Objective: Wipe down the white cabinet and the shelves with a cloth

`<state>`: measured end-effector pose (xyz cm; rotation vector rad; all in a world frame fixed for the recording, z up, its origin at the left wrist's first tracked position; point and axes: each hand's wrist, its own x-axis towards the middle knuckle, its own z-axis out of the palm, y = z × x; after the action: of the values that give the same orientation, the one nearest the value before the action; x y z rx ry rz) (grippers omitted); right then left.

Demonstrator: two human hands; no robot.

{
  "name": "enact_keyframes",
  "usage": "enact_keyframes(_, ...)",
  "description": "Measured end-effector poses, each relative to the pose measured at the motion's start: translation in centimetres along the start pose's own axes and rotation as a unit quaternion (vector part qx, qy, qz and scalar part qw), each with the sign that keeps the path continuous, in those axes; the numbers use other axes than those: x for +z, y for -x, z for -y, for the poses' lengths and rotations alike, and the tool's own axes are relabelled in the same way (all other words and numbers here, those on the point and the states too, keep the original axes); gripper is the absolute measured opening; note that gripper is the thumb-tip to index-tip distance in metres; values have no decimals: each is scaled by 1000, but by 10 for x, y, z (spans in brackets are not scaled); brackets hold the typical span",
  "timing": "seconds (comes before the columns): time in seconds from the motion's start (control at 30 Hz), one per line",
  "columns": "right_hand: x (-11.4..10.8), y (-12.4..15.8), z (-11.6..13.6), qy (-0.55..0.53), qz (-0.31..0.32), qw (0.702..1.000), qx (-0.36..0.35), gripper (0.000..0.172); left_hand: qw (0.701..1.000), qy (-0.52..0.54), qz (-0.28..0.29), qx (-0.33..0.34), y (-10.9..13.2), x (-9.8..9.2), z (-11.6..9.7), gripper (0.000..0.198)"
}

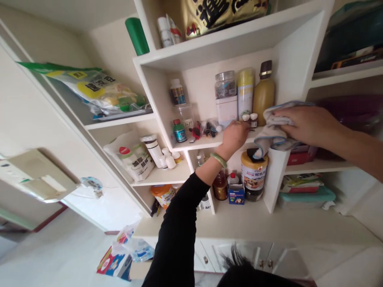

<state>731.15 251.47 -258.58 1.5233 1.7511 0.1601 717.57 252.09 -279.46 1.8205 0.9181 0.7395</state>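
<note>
My left hand [235,137], with a jade-like bangle at the wrist, reaches onto the middle shelf. Its curled fingers are closed at a small white-capped bottle [245,117], hiding the bottle's lower part. A second small dark bottle [253,120] with a white cap stands just beside it. My right hand [302,121] grips a bunched pale cloth [273,123] with blue edging at the shelf's front right. Behind the hands are a white box [226,109] bearing a clear jar [225,84], a yellow-and-white spray can [245,93] and a tall mustard-coloured bottle [263,95].
A green-labelled bottle [180,131] and small loose items [209,128] sit on the shelf's left. Below stand a yellow-lidded tub [254,173] and a blue box [236,194]. White dividers [275,179] separate the compartments. A bagged package [115,259] lies low at left.
</note>
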Motion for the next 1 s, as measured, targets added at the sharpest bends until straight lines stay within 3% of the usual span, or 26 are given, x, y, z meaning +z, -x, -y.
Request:
enact_keyframes(0.1,5,-5,19,30,140,990,4,59,999,-28,32,-2,-6,-4,4,34)
enact_keyframes(0.17,10,-7,32,32,185,982,3,75,999,-31,40,-7,-11,-4,6,35)
enact_keyframes(0.23,15,-8,39,32,174,984,-16,79,998,-31,51,-17,-15,-5,9,35)
enact_keyframes(0.4,38,-8,30,40,125,990,-45,61,998,-18,55,-39,-21,-4,21,27)
enact_keyframes(0.5,58,-5,18,8,78,995,-65,66,998,28,30,-53,-20,1,31,21)
enact_keyframes(0.6,70,-4,17,-46,40,994,-91,69,990,105,-36,-81,-17,9,41,16)
enact_keyframes(0.67,70,-6,25,-64,37,991,-110,68,972,182,-103,-103,-17,14,49,14)
enact_keyframes(0.77,61,-15,46,-68,52,987,-137,67,922,318,-176,-131,-21,20,60,20)
enact_keyframes(0.9,54,-33,71,-75,72,982,-160,62,853,448,-202,-175,-26,22,69,24)
enact_keyframes(1.0,54,-51,85,-77,73,976,-190,57,832,471,-236,-174,-25,21,70,22)
